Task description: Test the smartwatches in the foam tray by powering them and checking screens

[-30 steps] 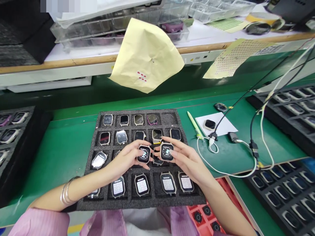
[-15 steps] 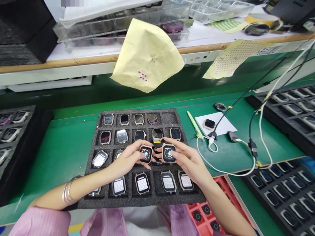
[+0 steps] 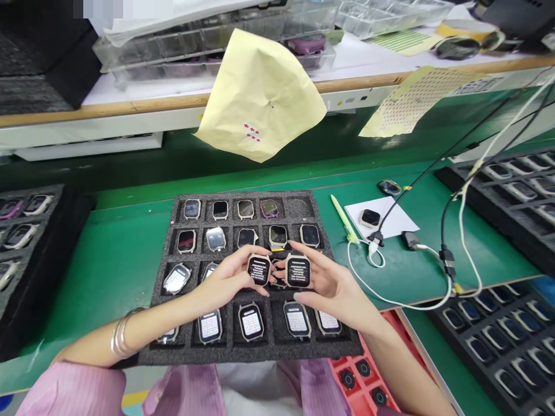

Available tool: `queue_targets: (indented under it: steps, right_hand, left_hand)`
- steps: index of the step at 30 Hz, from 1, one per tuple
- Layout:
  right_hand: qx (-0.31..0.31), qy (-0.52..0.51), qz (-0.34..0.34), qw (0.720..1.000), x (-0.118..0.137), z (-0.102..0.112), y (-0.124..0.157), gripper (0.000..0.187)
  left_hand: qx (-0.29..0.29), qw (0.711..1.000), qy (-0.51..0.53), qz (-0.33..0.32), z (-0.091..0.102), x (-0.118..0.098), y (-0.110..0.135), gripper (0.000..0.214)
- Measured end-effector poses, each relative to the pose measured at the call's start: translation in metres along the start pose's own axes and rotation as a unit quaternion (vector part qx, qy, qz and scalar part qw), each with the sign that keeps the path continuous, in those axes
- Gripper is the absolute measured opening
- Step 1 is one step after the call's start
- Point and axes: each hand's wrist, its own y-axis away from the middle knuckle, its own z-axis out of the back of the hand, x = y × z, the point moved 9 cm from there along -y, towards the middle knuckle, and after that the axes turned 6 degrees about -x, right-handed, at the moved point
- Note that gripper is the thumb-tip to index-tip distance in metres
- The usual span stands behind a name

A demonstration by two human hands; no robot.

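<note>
My left hand (image 3: 229, 280) pinches a strapless smartwatch body (image 3: 259, 270) whose dark screen shows lines of white text. Beside it, my right hand (image 3: 332, 286) grips a second watch body (image 3: 298, 271) with a similar text screen. Both watches are held just above the middle of a black foam tray (image 3: 165, 352) lying on the green bench. The tray's pockets hold several more watch bodies; the near row (image 3: 251, 320) shows white table-like screens and the far rows (image 3: 220, 210) are mostly dark.
White and black cables (image 3: 446, 263) loop over the bench on the right, near a white card with a watch body (image 3: 370, 218) and a green pen (image 3: 342, 218). Black trays of watches sit at left (image 3: 19, 237) and right (image 3: 520, 190). A red tray (image 3: 359, 378) lies under the foam tray's right corner.
Both held watches switched from a round dial-like display to lists of white text. My hands stayed nearly in place, the right palm turning slightly upward.
</note>
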Motion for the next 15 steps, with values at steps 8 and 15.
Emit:
queue_targets:
  steps: [8,15]
  right_hand:
    - [-0.076,0.358,0.071,0.928,0.013,0.052,0.01,0.047]
    - [-0.025,0.535,0.141,0.833,0.018,0.058,0.011,0.047]
  left_hand:
    - [0.02,1.0,0.001,-0.005,-0.004,-0.001,0.002,0.032]
    - [0.023,1.0,0.008,-0.011,-0.004,0.0,0.0,0.028]
